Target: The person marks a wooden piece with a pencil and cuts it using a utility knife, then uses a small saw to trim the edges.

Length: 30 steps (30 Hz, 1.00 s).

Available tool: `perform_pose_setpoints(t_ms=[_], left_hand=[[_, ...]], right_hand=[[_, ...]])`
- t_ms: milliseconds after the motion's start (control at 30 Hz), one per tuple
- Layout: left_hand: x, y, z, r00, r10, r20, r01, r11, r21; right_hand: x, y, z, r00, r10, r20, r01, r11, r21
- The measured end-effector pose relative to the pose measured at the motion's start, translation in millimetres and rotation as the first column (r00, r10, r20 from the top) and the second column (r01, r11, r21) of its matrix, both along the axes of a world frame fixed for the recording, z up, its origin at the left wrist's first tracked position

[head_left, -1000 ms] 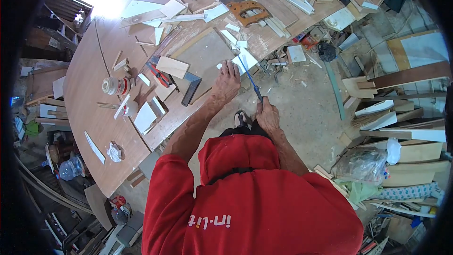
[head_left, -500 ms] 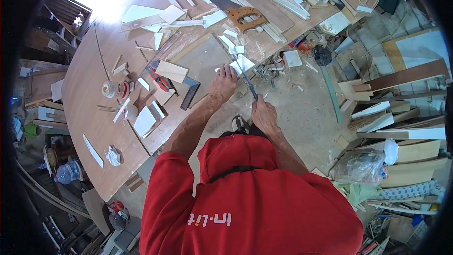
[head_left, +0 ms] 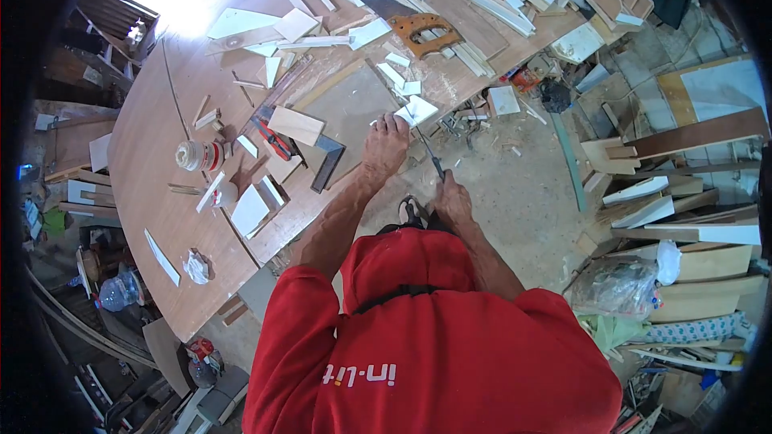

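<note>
At the table's near edge, my left hand point(head_left: 386, 145) bends its fingers over a small white-faced piece of wood point(head_left: 417, 110), pressing it to the surface. The fingertips hide part of that piece. My right hand point(head_left: 453, 199) is closed around the handle of a narrow file-like tool point(head_left: 435, 159), just off the edge. Its thin shaft slants up and left to the white piece, its tip meeting or passing over it; the exact contact is too small to tell. Left of my left hand lies a dark-bladed try square point(head_left: 327, 162) with a wooden stock.
A wooden-handled saw point(head_left: 424, 34) lies farther back on the worktable point(head_left: 153, 185), among white offcuts. Red pliers point(head_left: 273, 141) and a glue jar point(head_left: 198, 156) sit to the left. Stacked boards point(head_left: 691, 233) lean at the right; scraps litter the floor.
My right hand has drawn slightly down and right with the tool, whose shaft looks darker now. My left hand stays on the white piece. The whole view has shifted slightly.
</note>
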State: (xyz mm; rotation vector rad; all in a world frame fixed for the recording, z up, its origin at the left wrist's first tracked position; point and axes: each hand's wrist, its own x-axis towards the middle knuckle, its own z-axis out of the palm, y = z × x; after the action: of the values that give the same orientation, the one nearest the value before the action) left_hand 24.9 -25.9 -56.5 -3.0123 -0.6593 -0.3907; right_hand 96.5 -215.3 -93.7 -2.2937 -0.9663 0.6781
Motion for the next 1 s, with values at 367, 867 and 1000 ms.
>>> perform_pose_setpoints(t_ms=[367, 867, 1000], left_hand=[[5.6, -11.1, 18.6, 0.983, 0.128, -0.134, -0.151, 0.973, -0.176], [6.1, -23.7, 12.3, 0.842, 0.532, -0.092, -0.510, 0.729, -0.456], [-9.4, -1.5, 38.2, 0.908, 0.359, -0.218, -0.414, 0.683, -0.601]], right_hand=[[9.0, -93.8, -16.0, 0.933, -0.278, -0.230, 0.317, 0.936, 0.154], [25.1, 116.7, 38.9, 0.963, -0.224, -0.151, 0.261, 0.919, 0.295], [37.5, 122.0, 46.6, 0.969, -0.190, -0.157, 0.220, 0.954, 0.204]])
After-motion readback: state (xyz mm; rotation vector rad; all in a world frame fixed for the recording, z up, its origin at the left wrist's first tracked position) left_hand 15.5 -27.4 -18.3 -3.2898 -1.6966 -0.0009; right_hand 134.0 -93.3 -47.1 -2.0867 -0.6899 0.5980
